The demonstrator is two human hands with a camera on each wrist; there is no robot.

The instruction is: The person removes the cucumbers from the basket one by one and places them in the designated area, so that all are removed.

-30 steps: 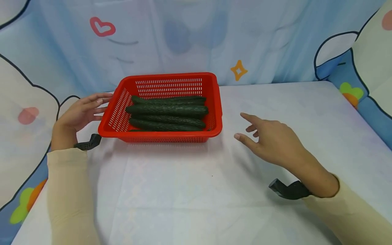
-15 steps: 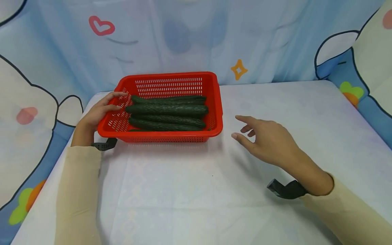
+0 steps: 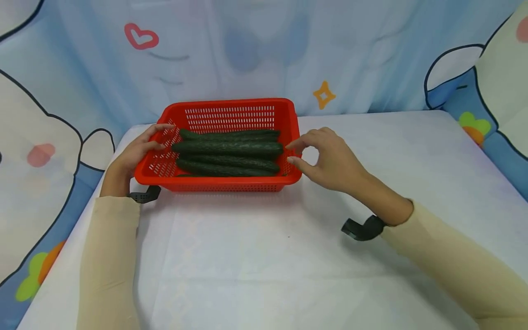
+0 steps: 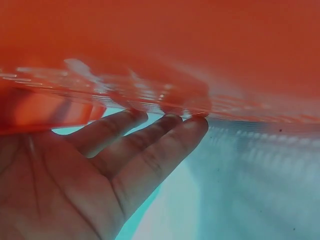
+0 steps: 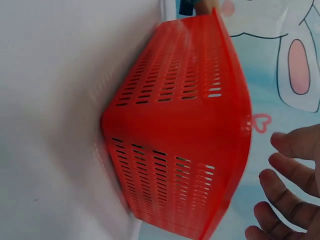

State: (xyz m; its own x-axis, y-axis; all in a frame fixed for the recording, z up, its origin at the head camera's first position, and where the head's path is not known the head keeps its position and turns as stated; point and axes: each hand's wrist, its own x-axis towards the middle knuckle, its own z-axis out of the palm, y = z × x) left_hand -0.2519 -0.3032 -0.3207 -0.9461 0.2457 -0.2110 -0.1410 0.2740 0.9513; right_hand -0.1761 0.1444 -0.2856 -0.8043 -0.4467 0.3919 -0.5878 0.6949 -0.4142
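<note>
A red plastic basket with slotted walls stands on the table, and several dark green cucumbers lie lengthwise in it. My left hand grips its left end: in the head view two digits reach over the rim. Seen from the left wrist, other fingers touch the basket's outside from below. At the right end, my right hand hovers by the rim with thumb and forefinger curved and apart. The right wrist view shows a gap between these fingers and the basket.
A white cloth covers the table. Behind it hangs a blue printed curtain close to the basket's back edge. Each wrist carries a black camera mount, such as the right mount.
My left hand has come in from beside the basket and taken hold of its left rim. My right hand has moved left and away from me, up to the right rim. The basket stays put.
</note>
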